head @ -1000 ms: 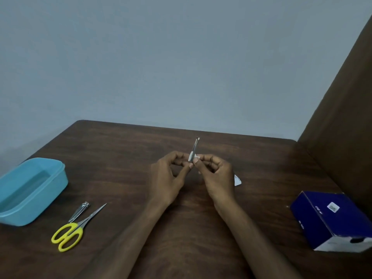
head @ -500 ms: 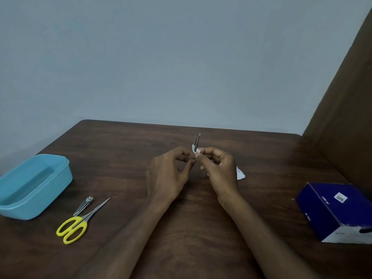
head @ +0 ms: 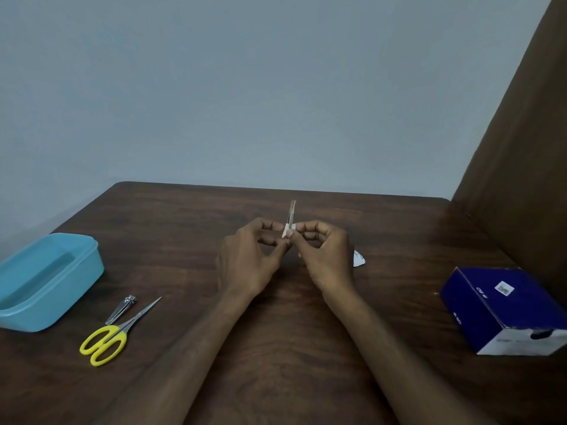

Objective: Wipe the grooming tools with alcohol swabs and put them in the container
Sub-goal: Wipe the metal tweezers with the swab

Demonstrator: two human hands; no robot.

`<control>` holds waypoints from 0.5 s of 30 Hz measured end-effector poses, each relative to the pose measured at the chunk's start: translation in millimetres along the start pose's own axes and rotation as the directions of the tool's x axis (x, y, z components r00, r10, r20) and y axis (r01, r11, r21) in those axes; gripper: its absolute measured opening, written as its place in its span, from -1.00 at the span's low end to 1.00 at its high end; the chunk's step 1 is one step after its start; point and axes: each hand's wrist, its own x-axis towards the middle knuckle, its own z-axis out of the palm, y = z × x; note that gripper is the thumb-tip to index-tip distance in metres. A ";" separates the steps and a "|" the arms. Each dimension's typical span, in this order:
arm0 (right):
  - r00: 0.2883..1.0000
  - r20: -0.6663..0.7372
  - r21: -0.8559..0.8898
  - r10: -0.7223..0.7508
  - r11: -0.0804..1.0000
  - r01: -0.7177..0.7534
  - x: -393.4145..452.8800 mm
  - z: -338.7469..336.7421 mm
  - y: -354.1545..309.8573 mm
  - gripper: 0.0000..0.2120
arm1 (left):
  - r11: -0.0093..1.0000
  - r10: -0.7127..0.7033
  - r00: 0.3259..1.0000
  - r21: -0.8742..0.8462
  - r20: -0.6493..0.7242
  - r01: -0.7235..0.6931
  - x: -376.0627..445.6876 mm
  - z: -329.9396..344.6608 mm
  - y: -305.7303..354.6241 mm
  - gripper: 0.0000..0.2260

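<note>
while the blue container (head: pixel 46 280) waits far to your left, past the nail clipper (head: pixel 121 309) and scissors (head: pixel 113 335), your left hand (head: pixel 248 265) pinches the upright tweezers (head: pixel 291 214) low and your right hand (head: pixel 325 259) presses a swab (head: pixel 290 230) around them, above the dark table (head: pixel 276 348).

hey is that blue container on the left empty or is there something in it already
Empty. The blue container shows only its bare floor; the scissors and nail clipper lie on the table beside it.
</note>
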 end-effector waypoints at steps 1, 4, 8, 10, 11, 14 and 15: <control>1.000 0.008 -0.020 -0.020 1.000 0.020 -0.1 0.1 0.8 -0.93 | 1.000 -0.010 1.000 0.005 0.006 0.010 1.3 -0.1 -1.3 -0.79; 0.999 0.020 -0.060 -0.048 0.997 0.050 0.1 1.0 2.4 -0.91 | 0.999 -0.022 0.999 0.032 0.029 0.021 3.3 1.5 -5.0 -0.85; 1.000 -0.015 -0.043 0.001 0.999 -0.002 3.1 1.1 3.7 -0.93 | 0.999 -0.002 1.000 0.041 0.019 0.001 2.8 2.9 -3.2 -0.88; 1.000 -0.008 -0.023 0.011 1.000 -0.012 2.8 1.0 3.2 -0.95 | 1.000 -0.001 1.000 0.025 0.014 0.001 2.5 2.4 -2.5 -0.85; 1.000 -0.002 -0.013 0.013 1.000 -0.013 2.3 1.0 2.7 -0.96 | 1.000 -0.002 1.000 0.019 0.009 0.002 2.3 2.0 -2.3 -0.83; 0.999 0.003 0.005 0.032 0.999 -0.032 1.3 0.5 1.5 -0.96 | 1.000 0.006 1.000 0.023 -0.005 -0.006 0.6 0.4 0.1 -0.80; 0.999 0.003 0.008 0.038 0.999 -0.038 1.1 0.0 0.8 -0.96 | 0.999 0.009 1.000 0.032 -0.006 -0.009 -0.1 0.2 1.0 -0.79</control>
